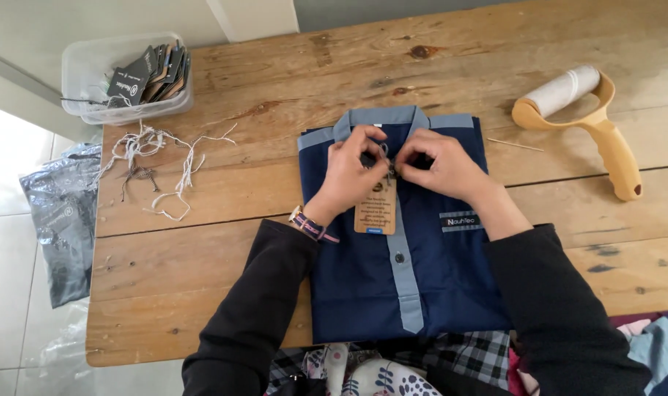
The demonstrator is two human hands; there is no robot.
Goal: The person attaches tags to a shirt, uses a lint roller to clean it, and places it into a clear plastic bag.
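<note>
Centre frame, I watch my left hand (352, 172) and right hand (442, 167) pinch, seemingly, the brown cardboard tag (375, 209) string on the folded navy shirt (403, 271)

Light: soft, even daylight, seemingly from the left.
Shadows: faint, beneath the lint roller (579, 110) and hands.
Glare: floor at left washed out.
Focus: sharp; slight wide-angle bending at edges.

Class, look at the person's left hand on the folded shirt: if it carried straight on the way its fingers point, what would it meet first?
The left hand points up and to the right across the navy shirt, so it would probably first meet the fingers of the right hand, which sit almost against it above the brown hang tag. The gap between them is hard to judge.
</note>
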